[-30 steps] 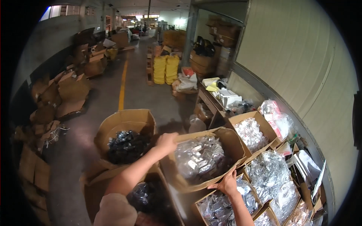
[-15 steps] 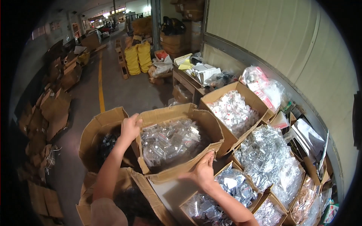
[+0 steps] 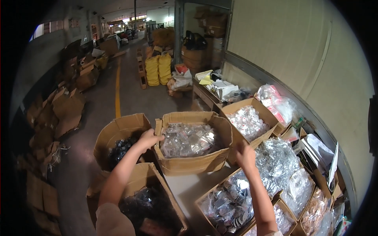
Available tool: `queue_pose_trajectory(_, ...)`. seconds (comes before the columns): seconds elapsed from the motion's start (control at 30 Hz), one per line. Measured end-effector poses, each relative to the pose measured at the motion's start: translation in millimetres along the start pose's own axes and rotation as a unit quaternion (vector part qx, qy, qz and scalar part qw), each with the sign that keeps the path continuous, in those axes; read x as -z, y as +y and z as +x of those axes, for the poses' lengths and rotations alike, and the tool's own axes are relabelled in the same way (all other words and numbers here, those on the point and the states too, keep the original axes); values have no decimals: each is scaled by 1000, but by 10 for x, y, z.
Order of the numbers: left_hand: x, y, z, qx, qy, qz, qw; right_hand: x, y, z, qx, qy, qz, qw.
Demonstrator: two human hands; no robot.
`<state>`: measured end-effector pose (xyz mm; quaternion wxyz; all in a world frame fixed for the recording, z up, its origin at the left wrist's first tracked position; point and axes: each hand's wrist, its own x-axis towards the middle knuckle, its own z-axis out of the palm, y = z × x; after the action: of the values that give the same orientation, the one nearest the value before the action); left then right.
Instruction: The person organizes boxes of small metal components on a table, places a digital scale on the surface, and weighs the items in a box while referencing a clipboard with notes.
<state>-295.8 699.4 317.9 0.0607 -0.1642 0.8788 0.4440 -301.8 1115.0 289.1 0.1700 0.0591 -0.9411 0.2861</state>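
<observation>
- Nearest me, before the middle carton (image 3: 193, 166) and to its left, a carton of dark bags (image 3: 139, 175) stands open; silvery packets (image 3: 228, 204) fill a box before it to the right.
- The middle carton itself, full of clear packets, sits over the pale tabletop (image 3: 182, 188).
- At its left rim, the left hand (image 3: 149, 140) is clamped over the cardboard edge.
- By its right end, the right hand (image 3: 246, 155) is blurred; I can't tell whether it touches or grips.
- I'd judge the step as shifting or settling that carton; the next move calls for a sure right-hand hold, or a clean release once it stands flat.
- Beyond its right end: a box of white packets (image 3: 265, 111).
- Far behind it: yellow sacks (image 3: 158, 70).
</observation>
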Motion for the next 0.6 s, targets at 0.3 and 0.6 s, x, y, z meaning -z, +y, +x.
queue_pose_trajectory(0.3,-455,8,-573,-38,43,46,997,-81,-302,362,-25,-69,-176,982)
queue_pose_trajectory(0.6,-433,-19,-477,-73,53,37,995,-414,115,-67,-177,-136,193,955)
